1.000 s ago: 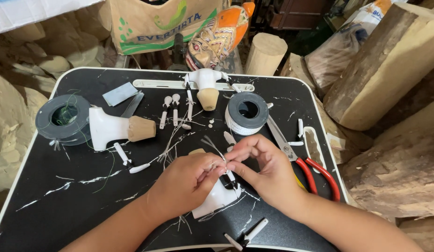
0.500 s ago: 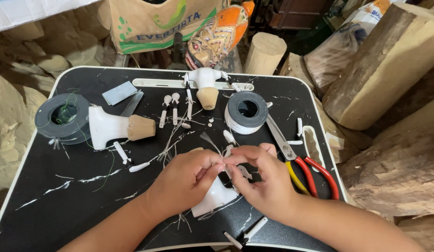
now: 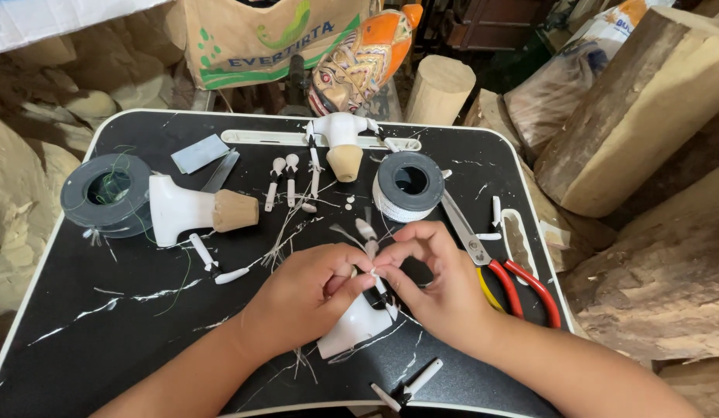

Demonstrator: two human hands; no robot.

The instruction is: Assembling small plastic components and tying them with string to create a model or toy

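Note:
My left hand (image 3: 309,298) and my right hand (image 3: 441,282) meet at the middle of a black tray table (image 3: 127,340). Both pinch a thin white stick-like piece with white thread (image 3: 373,272) around it. A small pale blade (image 3: 366,230) sticks up from between the fingers. Under my hands lies a white carved wooden piece (image 3: 356,329), partly hidden. Loose white threads (image 3: 286,236) lie just beyond my left hand.
A spool of white thread (image 3: 408,186) stands beyond my hands, a dark spool (image 3: 106,192) at far left. Red-handled scissors (image 3: 503,267) lie to the right. Two white-and-tan carved pieces (image 3: 193,210), (image 3: 342,145), small white pegs (image 3: 290,178), a grey plate (image 3: 199,152). Logs (image 3: 646,101) crowd the right side.
My hands have shifted slightly and closed together. The fingertips now meet on the thin white piece, and the right hand has turned inward.

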